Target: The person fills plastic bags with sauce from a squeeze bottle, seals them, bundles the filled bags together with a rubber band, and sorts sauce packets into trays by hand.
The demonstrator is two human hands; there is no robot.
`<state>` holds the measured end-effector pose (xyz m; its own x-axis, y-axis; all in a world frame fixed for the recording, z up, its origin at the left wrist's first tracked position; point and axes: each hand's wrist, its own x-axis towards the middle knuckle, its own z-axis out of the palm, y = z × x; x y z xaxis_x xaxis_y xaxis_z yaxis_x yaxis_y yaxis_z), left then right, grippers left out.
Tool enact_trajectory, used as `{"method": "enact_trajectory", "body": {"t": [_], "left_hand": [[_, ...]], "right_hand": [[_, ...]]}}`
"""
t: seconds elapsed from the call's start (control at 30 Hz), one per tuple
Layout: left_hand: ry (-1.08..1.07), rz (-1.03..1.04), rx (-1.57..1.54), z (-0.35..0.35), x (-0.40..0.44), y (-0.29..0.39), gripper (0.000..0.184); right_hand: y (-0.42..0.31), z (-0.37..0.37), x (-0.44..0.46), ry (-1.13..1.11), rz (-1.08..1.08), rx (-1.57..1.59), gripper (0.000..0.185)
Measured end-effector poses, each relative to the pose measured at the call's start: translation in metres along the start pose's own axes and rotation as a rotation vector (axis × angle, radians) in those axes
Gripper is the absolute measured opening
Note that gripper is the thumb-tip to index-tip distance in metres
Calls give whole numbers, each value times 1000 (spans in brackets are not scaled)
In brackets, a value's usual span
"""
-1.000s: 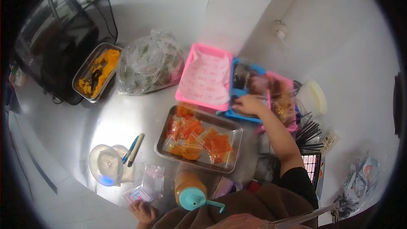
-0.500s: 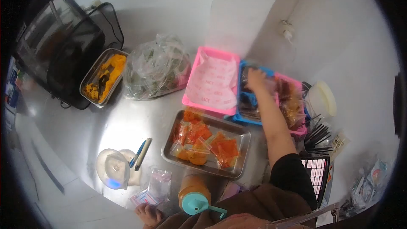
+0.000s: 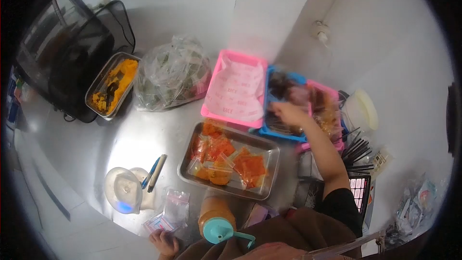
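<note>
My right hand [image 3: 287, 113] reaches over the front part of a blue basket [image 3: 284, 135], smeared by motion. Dark packets [image 3: 280, 85] lie in that basket; whether my fingers hold one I cannot make out. Low at the table's front edge rests my left hand [image 3: 163, 243], loosely open, its fingertips beside a small clear zip bag [image 3: 176, 207] and a printed packet [image 3: 160, 223]. Between the hands a metal tray [image 3: 269, 175] bears several clear packets of orange-red food [image 3: 250, 168]. A jar with a turquoise pump lid [image 3: 219, 230] stands near my body.
A pink paper-lined basket [image 3: 236, 86] adjoins the blue one; another pink basket [image 3: 332, 89] holds packets. Behind stand a bag of greens [image 3: 173, 74] and a container of yellow food [image 3: 114, 86]. Pens [image 3: 154, 173] lie by a white bowl [image 3: 122, 190]. Black sticks [image 3: 357, 155] stand at right.
My right hand has drawn back from the far part of the blue basket toward its front. My left hand stays at the table edge. The view has shifted slightly.
</note>
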<state>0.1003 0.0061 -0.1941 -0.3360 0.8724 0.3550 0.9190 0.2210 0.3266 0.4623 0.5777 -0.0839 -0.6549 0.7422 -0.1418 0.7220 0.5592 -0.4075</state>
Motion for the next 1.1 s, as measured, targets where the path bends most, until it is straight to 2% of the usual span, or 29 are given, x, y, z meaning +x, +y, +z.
{"method": "enact_trajectory", "body": {"t": [0.03, 0.13, 0.23, 0.3, 0.37, 0.47, 0.57, 0.67, 0.77, 0.87, 0.97, 1.07, 1.1], "left_hand": [[-3, -11, -7, 0, 0, 1, 42], [16, -31, -3, 4, -3, 1, 41], [34, -41, -5, 6, -2, 2, 42], [13, -37, 13, 3, 0, 3, 43], [5, -39, 14, 1, 2, 6, 43], [15, -27, 14, 0, 3, 6, 43], [33, -2, 32, 4, 0, 2, 43], [-6, -11, -2, -2, 3, 7, 42], [-48, -7, -18, -5, 6, 6, 42], [-38, -13, -9, -4, 4, 7, 43], [-37, -21, -6, 0, -4, 0, 44], [-19, -17, -10, -1, -1, 2, 42], [-19, -25, -10, 0, -1, 2, 41]], "right_hand": [[-2, 2, -6, -86, 17, 40, 7], [11, 10, -13, -66, -136, 100, 9], [20, -7, 4, -144, -256, 196, 12], [5, -31, 29, -67, 63, 109, 20], [24, -29, 60, 195, 124, -351, 17], [48, -12, 84, 375, 50, -690, 15], [53, 4, 96, 364, 57, -763, 18], [55, -2, 105, 156, 6, -920, 19], [56, -20, 103, -35, 30, -801, 17], [100, -29, 110, 198, -14, -256, 17], [81, -44, 96, 547, -50, 72, 29], [94, -45, 96, 521, -88, 449, 42], [99, -42, 97, 489, 11, 553, 42]]}}
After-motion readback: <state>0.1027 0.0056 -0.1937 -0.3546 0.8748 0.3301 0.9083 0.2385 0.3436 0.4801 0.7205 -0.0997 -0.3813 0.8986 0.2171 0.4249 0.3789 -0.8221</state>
